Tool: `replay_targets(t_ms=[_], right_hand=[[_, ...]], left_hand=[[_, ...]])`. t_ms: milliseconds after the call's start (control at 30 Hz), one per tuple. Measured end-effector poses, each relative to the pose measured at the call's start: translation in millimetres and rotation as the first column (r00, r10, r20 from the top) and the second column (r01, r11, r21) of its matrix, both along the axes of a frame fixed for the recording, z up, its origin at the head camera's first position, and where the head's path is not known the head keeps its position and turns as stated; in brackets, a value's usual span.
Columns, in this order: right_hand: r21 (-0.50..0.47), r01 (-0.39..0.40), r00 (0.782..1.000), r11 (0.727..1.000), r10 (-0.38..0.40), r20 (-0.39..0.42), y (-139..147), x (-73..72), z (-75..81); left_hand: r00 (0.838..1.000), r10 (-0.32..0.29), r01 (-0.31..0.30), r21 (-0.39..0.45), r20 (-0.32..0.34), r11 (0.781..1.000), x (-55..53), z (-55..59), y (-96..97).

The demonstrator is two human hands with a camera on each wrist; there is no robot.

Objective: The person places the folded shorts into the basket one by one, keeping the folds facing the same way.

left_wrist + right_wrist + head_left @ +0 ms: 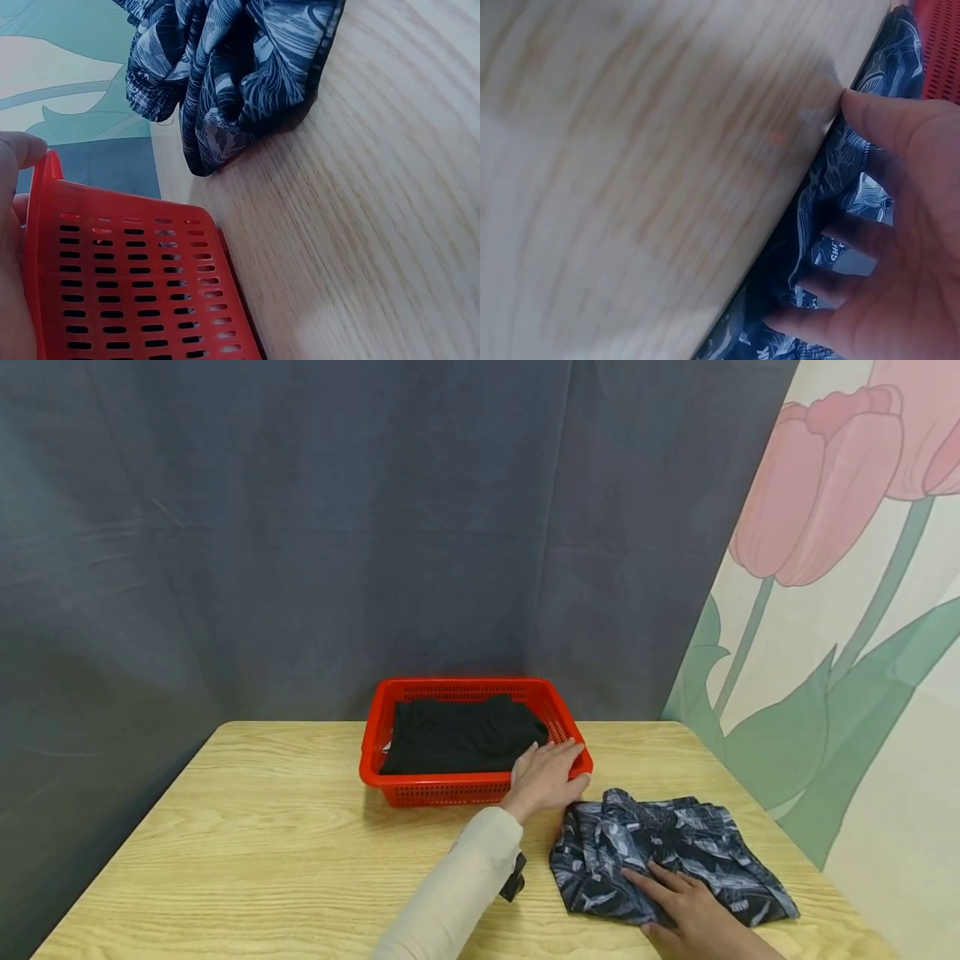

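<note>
A red plastic basket (pixel 450 779) with slotted walls stands at the back of the table, a folded black garment (pixel 461 735) lying in it. My left hand (pixel 546 775) holds the basket's front right corner; in the left wrist view, its fingers lie over the rim (pixel 36 247). Right of the basket lies a black, grey and white patterned garment (pixel 697 835), loosely folded and wrinkled. My right hand (pixel 693 914) rests on its near side with fingers spread. In the right wrist view, the thumb (pixel 885 120) reaches the garment's edge at the table.
The light wooden table (pixel 262 843) extends left and in front of the basket. A dark grey curtain (pixel 337 543) hangs behind it. A wall with painted tulips (pixel 817 652) runs along the right side. A small black device (pixel 514 878) shows at my left sleeve.
</note>
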State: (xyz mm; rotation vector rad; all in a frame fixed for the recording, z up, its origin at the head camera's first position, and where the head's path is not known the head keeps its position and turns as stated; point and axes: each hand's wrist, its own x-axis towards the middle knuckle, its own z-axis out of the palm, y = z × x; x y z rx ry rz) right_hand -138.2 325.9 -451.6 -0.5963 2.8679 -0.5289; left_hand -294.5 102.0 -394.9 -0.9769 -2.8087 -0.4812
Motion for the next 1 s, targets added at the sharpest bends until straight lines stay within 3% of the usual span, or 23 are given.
replay_targets(t_ms=[300,633,733,833,900,1000], right_hand=[[0.014,0.031,0.999,0.999,-0.03,-0.038,-4.3,1.0,3.5],[0.06,0.046,0.999,0.997,-0.044,-0.028,-5.8,-0.2,12.2],[0.056,0.057,0.998,0.997,-0.055,-0.034,-7.8,-1.1,15.0],[0.063,0.043,0.996,0.997,-0.038,-0.079,-9.2,-3.3,17.7],[0.063,0.014,0.993,0.998,-0.006,-0.122,-8.8,-4.7,19.5],[0.039,-0.006,0.991,0.999,0.011,-0.135,-7.1,-7.5,22.7]], left_hand=[[1.0,0.001,-0.001,-0.033,-0.003,0.999,0.2,1.7,0.8],[1.0,-0.009,0.01,-0.053,0.021,0.999,0.5,6.5,0.1],[0.999,-0.012,0.012,0.011,0.048,1.0,-0.1,7.8,-2.1],[0.995,-0.024,0.011,0.141,0.095,0.99,-1.0,10.8,-5.6],[0.99,-0.042,0.01,0.23,0.136,0.973,-1.6,12.5,-7.8],[0.98,-0.07,-0.004,0.366,0.188,0.931,-2.1,14.2,-10.4]])
